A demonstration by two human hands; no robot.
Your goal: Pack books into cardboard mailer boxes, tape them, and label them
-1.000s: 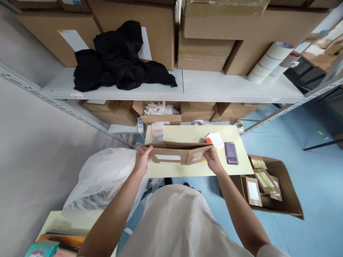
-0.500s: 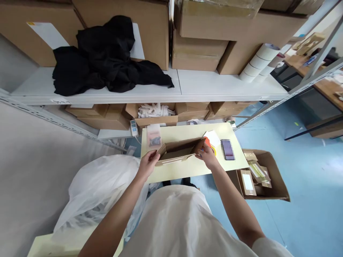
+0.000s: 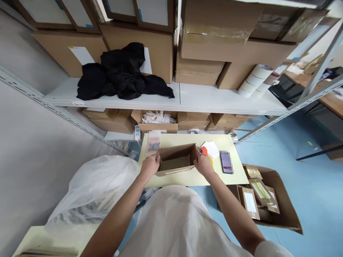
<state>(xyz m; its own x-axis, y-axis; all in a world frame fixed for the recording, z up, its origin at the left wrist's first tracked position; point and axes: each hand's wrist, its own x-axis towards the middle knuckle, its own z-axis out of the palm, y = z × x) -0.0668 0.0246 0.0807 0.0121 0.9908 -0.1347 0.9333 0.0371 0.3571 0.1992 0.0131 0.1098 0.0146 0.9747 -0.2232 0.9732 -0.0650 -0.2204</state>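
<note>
A small brown cardboard box stands squared up and open-topped on the pale yellow table. My left hand grips its left end with curled fingers. On the opposite end my right hand is closed. The inside of the box looks empty. A clear packet lies just behind the left hand.
A phone, white cards and an orange item lie right of the box. An open carton of packets sits on the blue floor at right. A white plastic bag bulges at left. Shelves with boxes, tape rolls and black cloth stand behind.
The cardboard went from a flattened sleeve to an opened, squared box. Both hands moved closer together along its ends.
</note>
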